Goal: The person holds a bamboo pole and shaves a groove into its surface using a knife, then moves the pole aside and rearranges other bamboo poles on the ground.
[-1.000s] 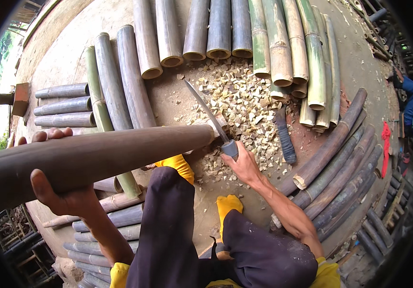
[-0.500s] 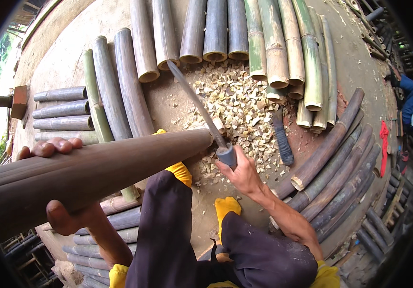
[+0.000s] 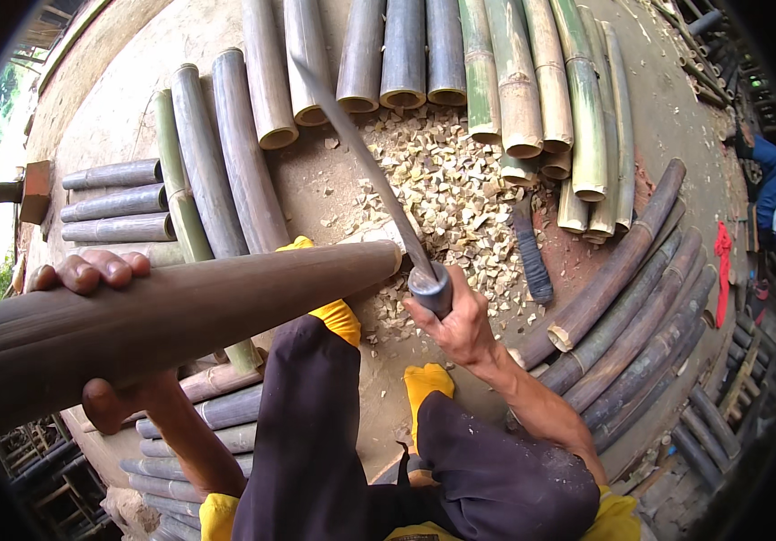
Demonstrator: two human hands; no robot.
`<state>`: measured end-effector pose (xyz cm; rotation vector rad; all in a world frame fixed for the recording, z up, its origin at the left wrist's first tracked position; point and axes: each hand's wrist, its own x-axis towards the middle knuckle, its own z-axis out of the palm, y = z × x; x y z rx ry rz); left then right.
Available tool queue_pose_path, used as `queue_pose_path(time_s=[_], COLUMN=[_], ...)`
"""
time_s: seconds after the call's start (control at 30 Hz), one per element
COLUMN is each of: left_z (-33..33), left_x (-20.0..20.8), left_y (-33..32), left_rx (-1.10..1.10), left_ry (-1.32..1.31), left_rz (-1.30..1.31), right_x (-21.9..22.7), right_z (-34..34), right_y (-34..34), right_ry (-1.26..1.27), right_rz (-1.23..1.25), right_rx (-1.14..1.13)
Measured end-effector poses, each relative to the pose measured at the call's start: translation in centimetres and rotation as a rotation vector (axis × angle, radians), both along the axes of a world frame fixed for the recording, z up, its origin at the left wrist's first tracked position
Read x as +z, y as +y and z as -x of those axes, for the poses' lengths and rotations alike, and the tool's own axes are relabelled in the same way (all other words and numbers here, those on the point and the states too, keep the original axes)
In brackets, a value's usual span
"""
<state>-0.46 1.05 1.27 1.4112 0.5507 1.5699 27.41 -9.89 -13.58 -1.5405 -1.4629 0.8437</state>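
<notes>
My left hand [image 3: 99, 273] is wrapped around a thick, dark brown bamboo tube [image 3: 180, 302], fingers over its top and thumb on its lower side. The tube slants up toward the middle, and its narrower-looking far end shows a pale cut rim. Closed around a dark cylindrical handle, my right hand [image 3: 458, 317] holds a long knife [image 3: 361, 167]. Its blade points up and to the left, just past the tube's cut end, and crosses in front of a standing row of bamboo. A pale block [image 3: 379, 236] lies beside that end, partly hidden.
Pale bamboo chips [image 3: 446, 189] cover the ground ahead. Cut bamboo tubes [image 3: 403, 54] line the far side, with more tubes [image 3: 622, 279] at right and others [image 3: 225, 410] at lower left. A dark wrapped handle [image 3: 530, 252] lies by the chips. Another person [image 3: 771, 185] is at far right.
The knife has risen, its tip swinging up and slightly left, and its handle tilts more toward me. The bamboo tube has shifted only slightly in my left hand.
</notes>
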Motion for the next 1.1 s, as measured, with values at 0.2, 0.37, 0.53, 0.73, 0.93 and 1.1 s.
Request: queue_pose_path(time_s=[0.2, 0.37, 0.53, 0.73, 0.93, 1.1], left_z=[-1.9, -1.9, -1.5, -1.6, 0.6, -4.8], left_x=[-0.3, 0.3, 0.4, 0.1, 1.6, 1.0], left_y=[0.6, 0.8, 0.5, 1.1, 1.6, 0.3], left_rx=[-0.1, -0.125, -0.092, -0.139, -0.304, 0.14], left_ry=[-0.035, -0.004, 0.022, 0.005, 0.115, -0.049], left_rz=[-0.016, -0.048, -0.032, -0.053, -0.128, 0.23], right_x=[-7.7, -1.8, -3.5, -5.6, -1.5, -7.7], right_z=[-2.3, -1.3, -0.8, -2.7, 0.0, -2.4], right_y=[-0.5, -0.5, -0.3, -0.2, -0.6, -0.8], right_ry=[-0.101, 0.175, 0.012, 0.098, 0.165, -0.104], right_rz=[0.345, 0.326, -0.234, 0.588, -0.134, 0.336], right_rx=[0.068, 0.0, -0.01, 0.036, -0.005, 0.103])
